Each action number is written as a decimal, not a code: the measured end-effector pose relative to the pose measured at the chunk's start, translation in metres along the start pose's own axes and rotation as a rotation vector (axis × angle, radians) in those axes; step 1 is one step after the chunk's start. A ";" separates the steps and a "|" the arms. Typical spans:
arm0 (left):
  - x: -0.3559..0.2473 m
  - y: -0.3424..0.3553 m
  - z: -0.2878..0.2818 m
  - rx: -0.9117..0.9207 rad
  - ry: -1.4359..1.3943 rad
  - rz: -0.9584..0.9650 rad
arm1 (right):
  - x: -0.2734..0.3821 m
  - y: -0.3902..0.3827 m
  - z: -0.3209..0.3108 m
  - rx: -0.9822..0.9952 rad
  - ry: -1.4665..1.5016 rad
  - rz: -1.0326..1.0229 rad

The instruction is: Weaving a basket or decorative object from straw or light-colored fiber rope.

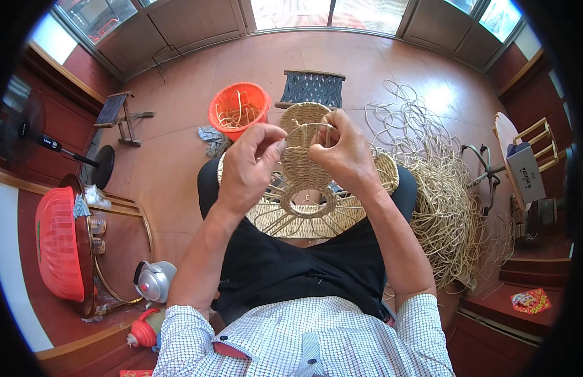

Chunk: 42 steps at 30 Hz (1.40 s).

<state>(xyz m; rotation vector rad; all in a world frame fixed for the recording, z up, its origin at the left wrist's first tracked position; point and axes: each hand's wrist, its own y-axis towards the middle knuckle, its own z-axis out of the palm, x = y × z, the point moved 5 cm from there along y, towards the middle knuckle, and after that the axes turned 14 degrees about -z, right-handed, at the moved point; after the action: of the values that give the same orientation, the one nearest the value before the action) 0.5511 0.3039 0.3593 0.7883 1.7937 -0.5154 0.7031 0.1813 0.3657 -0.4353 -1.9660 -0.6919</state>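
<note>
A straw-coloured woven wicker piece with oval parts [304, 163], a ring at its base and radiating spokes, rests across my lap. Its front oval is woven partway up, with bare frame and strands at the top. My left hand [250, 166] is closed in a pinch beside that oval's upper left; what its fingertips hold is too small to make out. My right hand [345, 151] grips the upper right of the oval, fingers curled on the frame. Behind it stands another woven oval [301, 112], partly hidden.
An orange bucket of strands [238, 97] and a low strap stool [311, 87] stand ahead. A large tangle of cord [445, 220] spreads at right beside a board [508, 138] on a wheeled base. At left are a fan [103, 166], red basket [56, 245] and kettle [154, 283].
</note>
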 end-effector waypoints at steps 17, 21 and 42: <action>-0.007 -0.012 0.018 -0.118 0.255 0.327 | -0.001 0.002 0.002 0.009 -0.031 0.008; -0.006 -0.007 0.017 -0.026 0.227 0.299 | -0.006 0.004 0.001 0.019 -0.019 0.021; 0.024 -0.043 -0.052 -0.342 0.343 0.143 | -0.029 -0.085 -0.075 -0.435 -0.509 -0.462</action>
<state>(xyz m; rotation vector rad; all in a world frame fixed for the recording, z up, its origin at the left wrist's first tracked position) 0.4812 0.3159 0.3531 0.7892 2.0474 0.0285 0.7203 0.0674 0.3431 -0.4480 -2.4267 -1.4317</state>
